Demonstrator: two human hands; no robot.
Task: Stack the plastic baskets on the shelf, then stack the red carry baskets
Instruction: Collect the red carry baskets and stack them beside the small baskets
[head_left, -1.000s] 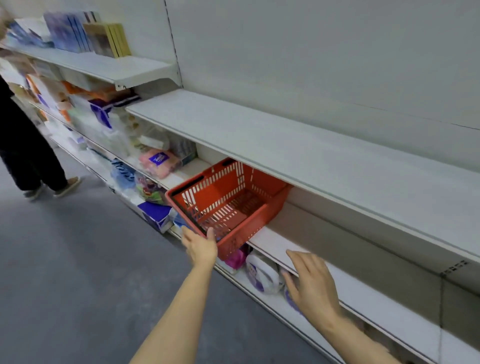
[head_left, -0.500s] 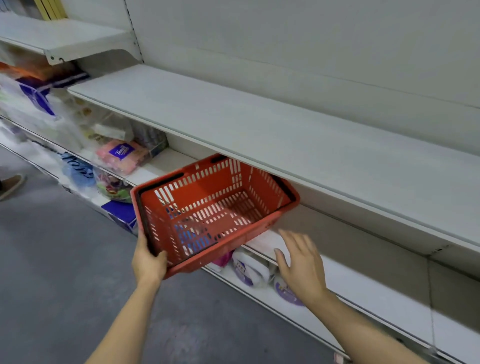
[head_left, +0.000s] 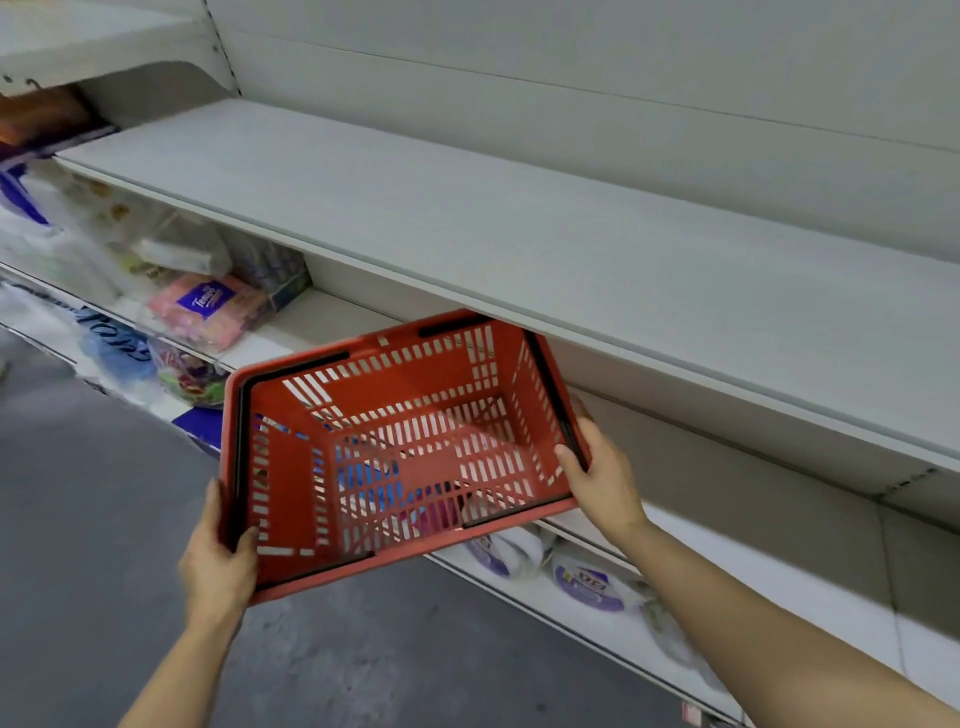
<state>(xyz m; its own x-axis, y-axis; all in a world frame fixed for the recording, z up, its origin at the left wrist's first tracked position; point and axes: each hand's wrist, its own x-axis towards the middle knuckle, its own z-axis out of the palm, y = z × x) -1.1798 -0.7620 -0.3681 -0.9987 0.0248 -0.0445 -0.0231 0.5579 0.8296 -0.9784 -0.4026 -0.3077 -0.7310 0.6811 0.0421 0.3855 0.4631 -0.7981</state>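
Observation:
A red carry basket (head_left: 400, 452) with slotted walls and black folded handles hangs in the air in front of the shelving, tilted toward me and holding nothing. My left hand (head_left: 221, 564) grips its near left corner. Its right rim is held by my right hand (head_left: 602, 473). The basket's far edge sits just below the front lip of the wide white shelf (head_left: 467, 228). No other basket is in view.
The lower white shelf (head_left: 753, 571) runs behind and under the basket. Tissue packs (head_left: 208, 306) and wrapped goods fill the left shelves. White and purple packs (head_left: 587, 577) lie on the bottom shelf. Grey floor (head_left: 104, 519) spreads to the left.
The basket has come off the lower shelf toward me and now hangs over the aisle. My right hand, free before, has taken hold of its right rim. The view swung right.

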